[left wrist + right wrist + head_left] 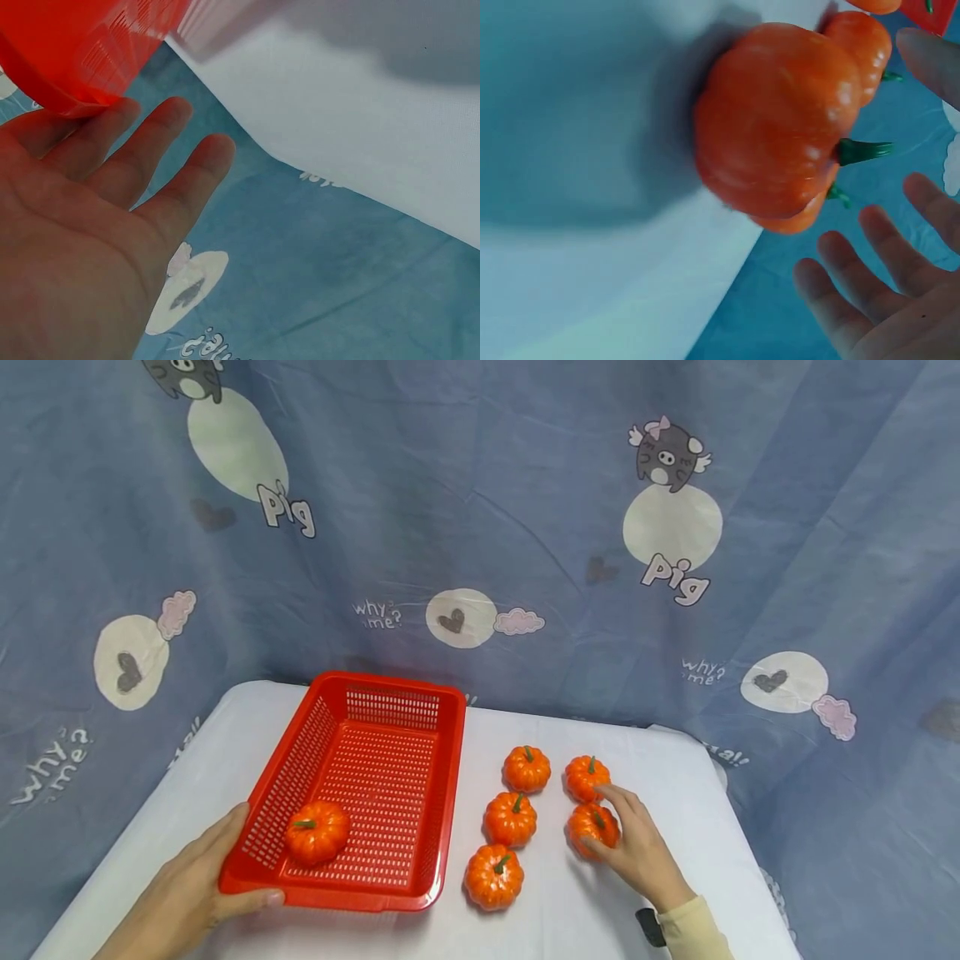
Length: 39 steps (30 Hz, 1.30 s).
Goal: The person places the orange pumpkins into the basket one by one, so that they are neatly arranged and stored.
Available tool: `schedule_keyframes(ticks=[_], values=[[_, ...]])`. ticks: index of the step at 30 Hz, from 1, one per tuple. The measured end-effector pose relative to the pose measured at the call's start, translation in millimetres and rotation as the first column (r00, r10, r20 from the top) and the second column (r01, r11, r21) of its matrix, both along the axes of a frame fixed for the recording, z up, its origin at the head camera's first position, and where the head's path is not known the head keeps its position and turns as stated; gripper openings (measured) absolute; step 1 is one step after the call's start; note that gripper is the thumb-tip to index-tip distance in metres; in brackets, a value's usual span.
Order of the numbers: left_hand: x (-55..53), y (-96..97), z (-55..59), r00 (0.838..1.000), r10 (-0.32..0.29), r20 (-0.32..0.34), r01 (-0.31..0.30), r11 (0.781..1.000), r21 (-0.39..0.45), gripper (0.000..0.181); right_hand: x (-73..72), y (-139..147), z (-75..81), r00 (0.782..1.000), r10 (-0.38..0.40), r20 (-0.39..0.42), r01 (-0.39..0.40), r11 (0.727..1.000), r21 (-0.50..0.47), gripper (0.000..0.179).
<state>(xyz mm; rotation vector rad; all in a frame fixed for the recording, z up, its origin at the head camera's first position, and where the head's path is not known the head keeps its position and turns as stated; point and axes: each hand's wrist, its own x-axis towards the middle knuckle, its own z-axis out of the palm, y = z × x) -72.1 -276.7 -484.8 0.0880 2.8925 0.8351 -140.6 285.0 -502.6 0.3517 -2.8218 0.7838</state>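
My left hand point(183, 881) rests against the near left corner of a red plastic basket point(447, 777), thumb along its front rim and fingers along its left side. In the left wrist view, straight, spread fingers point(202, 165) show beside the basket wall point(112, 56). One orange toy pumpkin point(318, 832) with a green stem lies inside the basket. My right hand point(645, 852) reaches over the nearer pumpkin point(588, 833) of the right pair, its thumb and fingers spread to either side. The right wrist view shows a gap between that hand's fingertips point(831, 244) and the pumpkin point(780, 120).
Three more pumpkins, near point(493, 877), middle point(510, 819) and far point(527, 769), line up right of the basket. Another pumpkin point(585, 778) sits behind the one under my right hand. A white-covered table point(555, 910) bears everything; a blue printed curtain point(525, 510) hangs behind.
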Motion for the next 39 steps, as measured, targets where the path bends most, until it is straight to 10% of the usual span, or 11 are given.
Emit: schedule_keyframes(ticks=[13,39], values=[[1.8,-2.3,-2.6,1.000,0.002,-0.016,-0.003,1.000,-0.024,0.138,-0.3,7,-20.2,0.990,-0.039,0.134,0.039,0.999,0.004,0.079],[-2.3,-1.1,-1.0,0.999,0.005,0.032,-0.005,1.000,-0.010,0.138,4.3,7,-28.0,0.984,-0.082,0.156,0.086,0.996,-0.022,0.077]])
